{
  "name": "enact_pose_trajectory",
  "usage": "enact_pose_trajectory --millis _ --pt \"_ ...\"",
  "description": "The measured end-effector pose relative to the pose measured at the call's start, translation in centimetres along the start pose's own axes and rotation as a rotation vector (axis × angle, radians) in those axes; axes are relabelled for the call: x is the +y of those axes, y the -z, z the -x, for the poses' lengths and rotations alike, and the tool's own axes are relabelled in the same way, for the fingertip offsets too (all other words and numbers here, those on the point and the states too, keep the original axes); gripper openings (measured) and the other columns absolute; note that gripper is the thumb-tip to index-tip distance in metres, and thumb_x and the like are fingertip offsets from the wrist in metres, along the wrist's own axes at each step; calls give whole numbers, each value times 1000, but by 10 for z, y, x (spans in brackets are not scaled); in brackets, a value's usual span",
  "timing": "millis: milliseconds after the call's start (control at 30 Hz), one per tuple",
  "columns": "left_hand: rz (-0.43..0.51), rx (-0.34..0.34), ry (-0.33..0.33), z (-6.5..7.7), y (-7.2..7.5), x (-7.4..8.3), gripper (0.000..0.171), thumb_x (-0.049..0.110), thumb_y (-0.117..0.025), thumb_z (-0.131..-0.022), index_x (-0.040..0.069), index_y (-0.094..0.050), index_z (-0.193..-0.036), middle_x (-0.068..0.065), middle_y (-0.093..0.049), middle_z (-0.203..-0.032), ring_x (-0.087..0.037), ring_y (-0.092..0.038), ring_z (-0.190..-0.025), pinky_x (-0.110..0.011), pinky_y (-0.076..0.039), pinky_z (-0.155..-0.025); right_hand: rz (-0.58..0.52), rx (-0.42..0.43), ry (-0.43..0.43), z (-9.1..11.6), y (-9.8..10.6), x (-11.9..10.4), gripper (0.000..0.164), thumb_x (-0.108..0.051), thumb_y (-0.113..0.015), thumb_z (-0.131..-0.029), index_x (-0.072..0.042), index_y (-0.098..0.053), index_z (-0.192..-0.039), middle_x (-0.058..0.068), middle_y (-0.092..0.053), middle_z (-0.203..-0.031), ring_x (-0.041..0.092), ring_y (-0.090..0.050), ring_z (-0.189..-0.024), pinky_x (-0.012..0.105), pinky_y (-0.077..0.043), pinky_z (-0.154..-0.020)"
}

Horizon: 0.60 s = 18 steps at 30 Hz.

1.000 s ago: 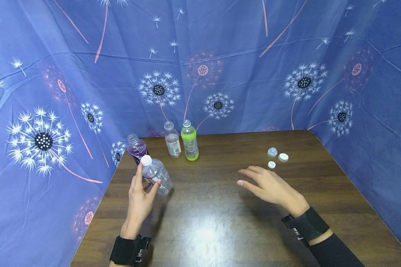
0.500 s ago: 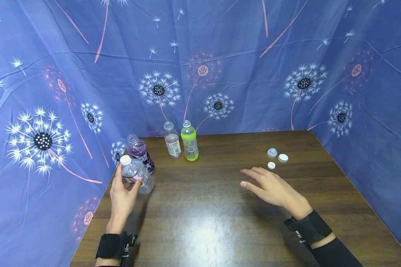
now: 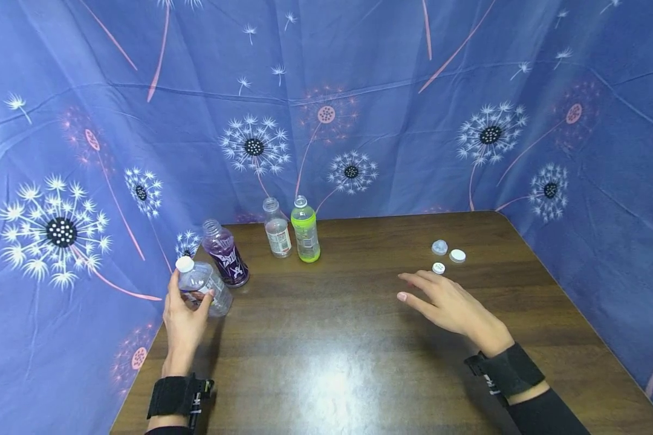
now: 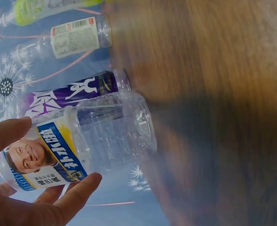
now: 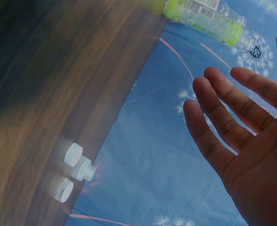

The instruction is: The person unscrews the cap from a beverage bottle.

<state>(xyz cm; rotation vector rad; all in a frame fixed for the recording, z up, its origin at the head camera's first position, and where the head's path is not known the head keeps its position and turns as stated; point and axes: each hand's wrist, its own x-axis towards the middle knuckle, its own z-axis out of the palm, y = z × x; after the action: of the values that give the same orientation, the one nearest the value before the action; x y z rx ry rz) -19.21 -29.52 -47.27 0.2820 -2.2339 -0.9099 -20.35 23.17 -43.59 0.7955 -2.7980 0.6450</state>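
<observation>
My left hand (image 3: 184,323) grips a clear plastic bottle (image 3: 220,297) with a white cap (image 3: 185,264) at the table's left side. In the left wrist view its printed label (image 4: 44,150) shows between thumb and fingers; the bottle appears upright on the table. Just behind it stands a capless purple bottle (image 3: 227,257), partly overlapped in the left wrist view. My right hand (image 3: 454,305) hovers over the right half of the table, fingers spread and holding nothing. Nearest to it lies a small white cap (image 3: 438,267), beside a translucent cap (image 3: 439,246) and another white cap (image 3: 458,256).
Near the back edge of the wooden table (image 3: 359,314) stand two uncapped bottles: a clear one with a pale label (image 3: 279,235) and a green-banded one (image 3: 306,232). A blue cloth (image 3: 392,133) with dandelion print hangs along the back and sides.
My left hand has carried the white-capped bottle leftward, from in front of the purple bottle to its near left, uncovering more of the purple bottle. The right hand has shifted only slightly.
</observation>
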Motion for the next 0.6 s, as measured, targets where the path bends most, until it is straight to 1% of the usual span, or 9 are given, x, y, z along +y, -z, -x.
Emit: enact_pose_trajectory --millis 167,300,500,600 --pt "-14 -8 14 -3 2 -4 89 19 -76 -72 27 -23 -143 -25 -47 -107 -40 -45 -97 -53 -34 -80 -14 -13 -12 -1 0 1 48 -55 -45 -88 -32 -45 -130 -17 -52 -107 5 -54 -95 34 -48 -74" --pt "-34 -20 14 -5 2 -4 93 18 -75 -73 28 -16 -145 -30 -45 -114 -45 -43 -102 -56 -32 -85 -15 -20 -9 -1 0 2 46 -55 -45 -88 -34 -45 -129 -17 -51 -106 3 -54 -93 33 -48 -72" --pt "-96 -38 23 -7 -2 -2 100 20 -73 -75 27 -3 -146 -31 -44 -113 -47 -44 -99 -58 -35 -82 -19 -29 -16 0 -2 1 46 -54 -45 -88 -31 -46 -129 -17 -51 -108 4 -54 -94 34 -48 -74" --pt "-109 -25 24 -6 -3 -2 104 19 -74 -73 24 1 -146 -31 -44 -115 -48 -44 -101 -57 -35 -84 -24 -37 -20 0 -3 -1 46 -54 -44 -88 -32 -47 -128 -18 -51 -108 4 -54 -95 35 -48 -74"
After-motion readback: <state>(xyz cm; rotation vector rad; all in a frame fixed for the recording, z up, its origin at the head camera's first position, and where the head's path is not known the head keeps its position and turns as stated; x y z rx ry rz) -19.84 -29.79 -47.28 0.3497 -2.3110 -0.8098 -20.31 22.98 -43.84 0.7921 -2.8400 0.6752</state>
